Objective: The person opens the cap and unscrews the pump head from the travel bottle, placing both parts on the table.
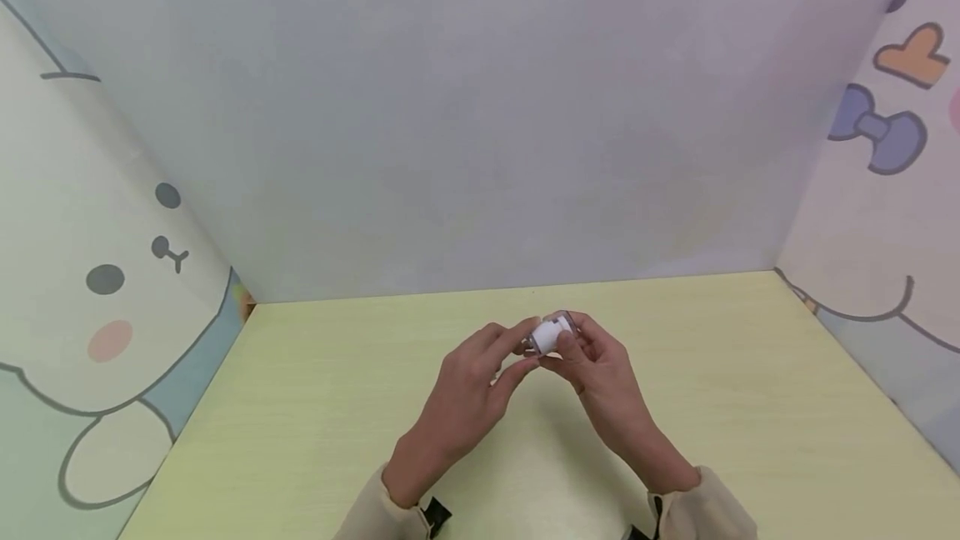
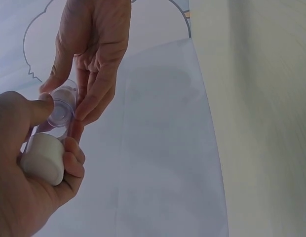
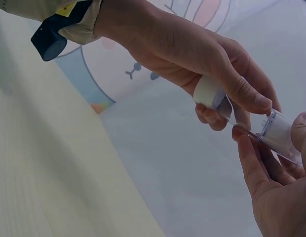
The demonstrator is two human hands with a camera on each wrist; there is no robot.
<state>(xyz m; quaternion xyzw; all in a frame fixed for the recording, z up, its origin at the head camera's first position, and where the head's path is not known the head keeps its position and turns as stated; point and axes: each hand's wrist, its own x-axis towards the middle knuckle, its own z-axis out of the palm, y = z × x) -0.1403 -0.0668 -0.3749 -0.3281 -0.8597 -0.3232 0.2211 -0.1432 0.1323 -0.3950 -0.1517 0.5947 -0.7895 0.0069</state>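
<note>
A small clear plastic bottle [image 1: 551,335] with a white label or inner part is held tilted above the table, between both hands. My right hand [image 1: 603,377] grips it, thumb pressed on its side; its clear rim [image 3: 268,125] faces my left hand [image 1: 467,380]. In the left wrist view, that left hand curls round a white cap [image 2: 43,159] with a clear plastic part, the fingers folded against it and the thumb reaching to the bottle's end. The right wrist view shows the cap [image 3: 207,92] tucked in the left palm, with left fingertips right at the bottle's rim.
Beneath the hands lies a pale yellow table [image 1: 337,415]. A plain grey panel [image 1: 480,123] stands along the back, and side panels [image 1: 90,215] with cartoon drawings flank it. Dark wrist devices [image 3: 50,42] sit at the sleeve cuffs.
</note>
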